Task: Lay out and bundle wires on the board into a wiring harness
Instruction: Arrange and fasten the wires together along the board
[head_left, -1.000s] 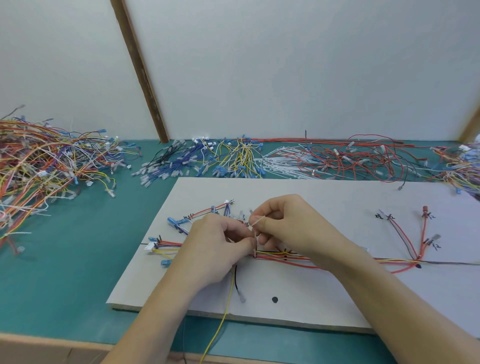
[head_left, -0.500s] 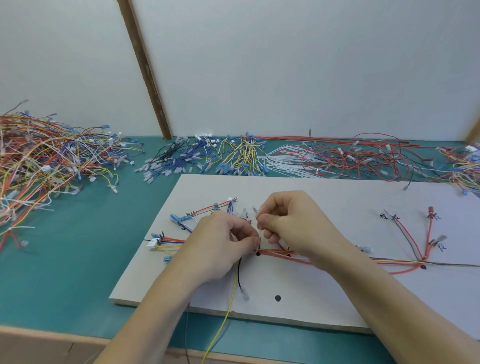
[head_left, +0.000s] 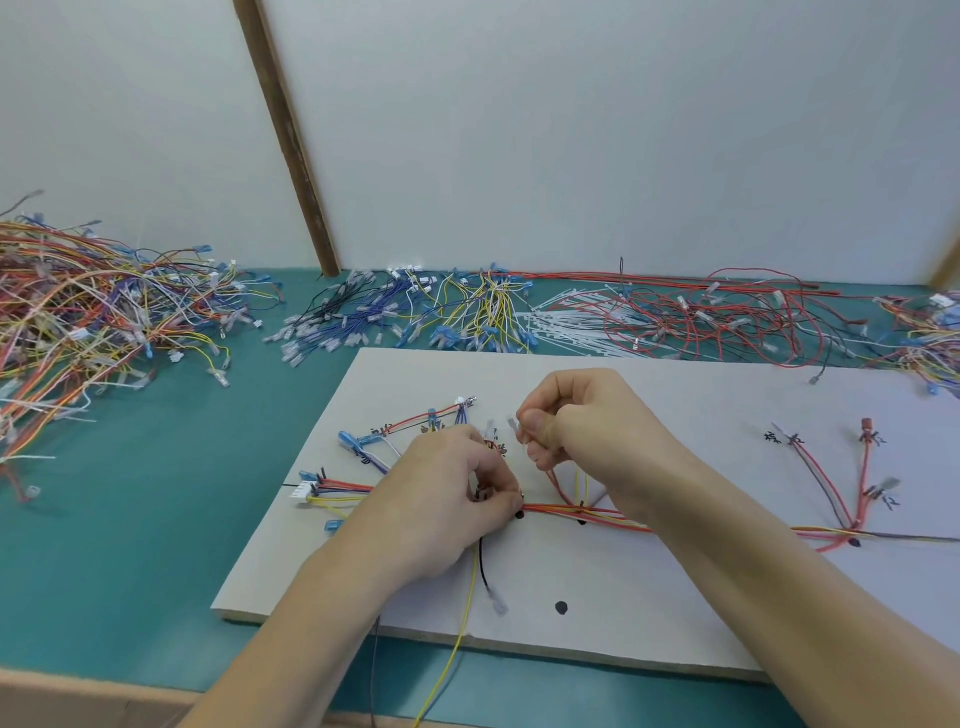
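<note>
The left hand (head_left: 447, 499) is pinching the wire bundle (head_left: 571, 512) in a tight grip near the middle of the white board (head_left: 675, 597). Just beyond it, the right hand (head_left: 576, 426) is closing its grip on a thin white cable tie (head_left: 513, 423), lifted a little above the board. The bundle is running along the board toward its right end, fanning into red branches there. A yellow wire (head_left: 457, 639) is hanging over the board's near edge. Beyond the board's far edge, loose wires (head_left: 467, 317) are lying on the green bench (head_left: 130, 519).

Matt grey board (head_left: 675, 597) — glossy plastic-sheathed wires (head_left: 582, 512) — smooth teal tabletop (head_left: 130, 545)
</note>
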